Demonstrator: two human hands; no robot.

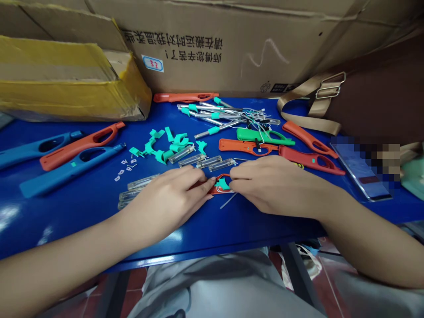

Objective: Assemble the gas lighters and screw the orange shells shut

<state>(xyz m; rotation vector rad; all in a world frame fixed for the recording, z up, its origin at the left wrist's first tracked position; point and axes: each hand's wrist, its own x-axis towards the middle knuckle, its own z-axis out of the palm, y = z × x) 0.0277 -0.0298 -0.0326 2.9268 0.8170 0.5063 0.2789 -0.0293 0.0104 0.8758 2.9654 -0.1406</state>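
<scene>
Between my two hands lies an orange lighter casing (217,190) with a teal trigger (222,183) set in its opening. My left hand (179,192) grips the casing's left end, fingers closed round it. From the other side, my right hand (274,185) is closed with its fingertips pinched at the casing's right part, which it hides. A thin clear tube (228,201) sticks out below. Clear fuel tanks (221,164) lie just beyond my hands, and more clear tanks (141,182) are partly covered by my left hand.
Loose teal triggers (160,143) and small white pieces (122,172) are scattered left of centre. Metal lighter tubes with wires (215,115) lie behind. Blue casings (71,170) are at left, a red casing (311,160) and a phone (362,172) at right. Cardboard boxes (198,75) border the back.
</scene>
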